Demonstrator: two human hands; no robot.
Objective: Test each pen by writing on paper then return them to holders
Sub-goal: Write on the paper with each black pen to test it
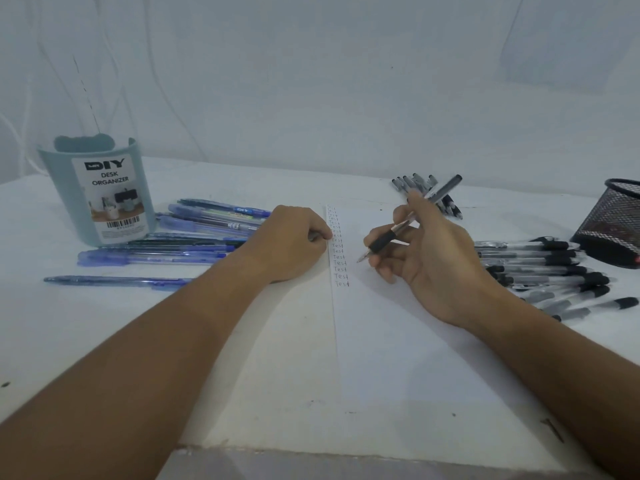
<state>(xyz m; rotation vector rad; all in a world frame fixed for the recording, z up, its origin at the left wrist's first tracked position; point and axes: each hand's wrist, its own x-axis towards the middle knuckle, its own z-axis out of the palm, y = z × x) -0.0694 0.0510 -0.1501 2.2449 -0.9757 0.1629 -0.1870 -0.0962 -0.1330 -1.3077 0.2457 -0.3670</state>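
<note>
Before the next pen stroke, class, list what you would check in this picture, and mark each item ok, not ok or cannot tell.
1. Right hand grips the black pen: ok.
2. Pen tip points down at the paper: ok.
3. Tip touching paper: cannot tell.
4. Left hand steadies the paper's left edge: ok.
5. Blank space under the last "Test": ok.
6. Mesh holder and desk organizer stand upright: ok.

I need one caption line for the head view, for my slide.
Right hand holds a black-grip clear pen over white paper listing "Test"; left hand steadies the sheet.
</note>
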